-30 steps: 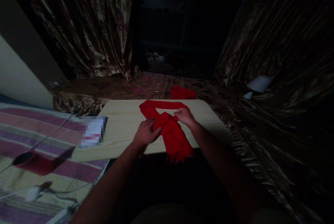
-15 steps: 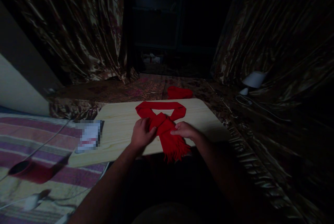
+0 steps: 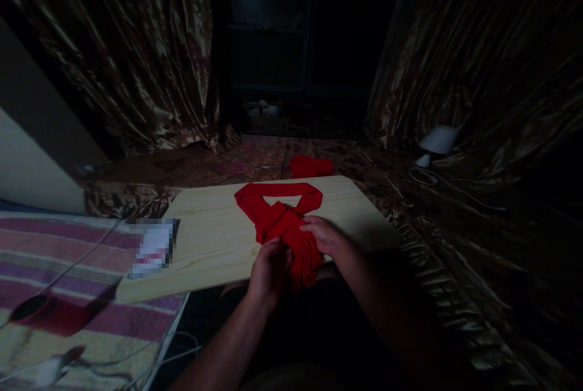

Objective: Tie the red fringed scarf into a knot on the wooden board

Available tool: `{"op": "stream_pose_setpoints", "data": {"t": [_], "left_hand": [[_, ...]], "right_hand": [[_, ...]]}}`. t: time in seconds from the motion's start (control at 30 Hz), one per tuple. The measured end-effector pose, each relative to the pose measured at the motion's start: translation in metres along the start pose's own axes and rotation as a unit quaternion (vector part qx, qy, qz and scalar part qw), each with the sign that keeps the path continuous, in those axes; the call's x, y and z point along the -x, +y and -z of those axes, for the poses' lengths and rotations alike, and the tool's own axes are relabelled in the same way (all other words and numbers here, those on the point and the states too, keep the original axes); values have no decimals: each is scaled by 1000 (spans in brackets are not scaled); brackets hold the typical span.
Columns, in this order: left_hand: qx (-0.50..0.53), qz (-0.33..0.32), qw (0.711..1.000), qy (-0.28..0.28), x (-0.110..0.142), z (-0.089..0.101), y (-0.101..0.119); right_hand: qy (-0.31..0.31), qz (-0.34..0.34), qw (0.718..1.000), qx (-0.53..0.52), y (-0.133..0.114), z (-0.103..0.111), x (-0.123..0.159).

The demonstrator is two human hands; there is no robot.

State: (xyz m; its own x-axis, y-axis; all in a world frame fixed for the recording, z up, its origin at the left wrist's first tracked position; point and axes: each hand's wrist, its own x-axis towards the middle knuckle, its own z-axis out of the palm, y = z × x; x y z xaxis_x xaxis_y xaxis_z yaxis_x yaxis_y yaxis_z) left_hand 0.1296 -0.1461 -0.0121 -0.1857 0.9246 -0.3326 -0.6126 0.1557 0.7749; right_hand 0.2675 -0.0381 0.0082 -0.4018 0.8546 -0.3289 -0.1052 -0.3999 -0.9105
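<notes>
A red scarf [image 3: 277, 221] with a fringed end lies looped and crossed over itself on a pale wooden board [image 3: 209, 239]. Its fringe hangs over the board's near edge. At the left side of the fringed end, my left hand [image 3: 269, 269] is closed with curled fingers on the cloth; part of its grip is hidden. My right hand [image 3: 322, 234] pinches the right edge of the same end, thumb and fingers together. The upper loop of the scarf lies flat, with bare wood showing inside it.
Another folded red cloth [image 3: 312, 166] lies just past the board's far edge. A blurred-out paper or packet [image 3: 152, 248] rests on the board's left side. A striped bedcover [image 3: 91, 245] bears a red container [image 3: 52, 315] and cables. A small white lamp [image 3: 437, 140] stands at the right.
My left hand has moved from the crossed part down toward the fringe. The scarf's crossed part now lies looser and wider at the left. My right hand stays at the right edge.
</notes>
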Motion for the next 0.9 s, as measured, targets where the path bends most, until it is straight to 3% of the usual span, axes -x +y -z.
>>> {"op": "stream_pose_setpoints", "data": {"t": [0.2, 0.33, 0.43, 0.63, 0.77, 0.9], "left_hand": [[47, 42, 998, 6, -7, -3, 9], [-39, 9, 999, -8, -10, 2, 8], [-72, 14, 997, -14, -10, 0, 14], [12, 76, 997, 1, -6, -7, 23], [74, 31, 997, 3, -9, -4, 17], [47, 6, 998, 43, -16, 2, 16]], "right_hand": [[-32, -9, 999, -23, 3, 1, 4], [-79, -24, 996, 13, 6, 4, 8], [-60, -42, 996, 58, 9, 4, 10], [-69, -52, 990, 112, 8, -2, 12], [-63, -46, 983, 164, 11, -6, 11], [-37, -9, 971, 235, 17, -10, 9]]}}
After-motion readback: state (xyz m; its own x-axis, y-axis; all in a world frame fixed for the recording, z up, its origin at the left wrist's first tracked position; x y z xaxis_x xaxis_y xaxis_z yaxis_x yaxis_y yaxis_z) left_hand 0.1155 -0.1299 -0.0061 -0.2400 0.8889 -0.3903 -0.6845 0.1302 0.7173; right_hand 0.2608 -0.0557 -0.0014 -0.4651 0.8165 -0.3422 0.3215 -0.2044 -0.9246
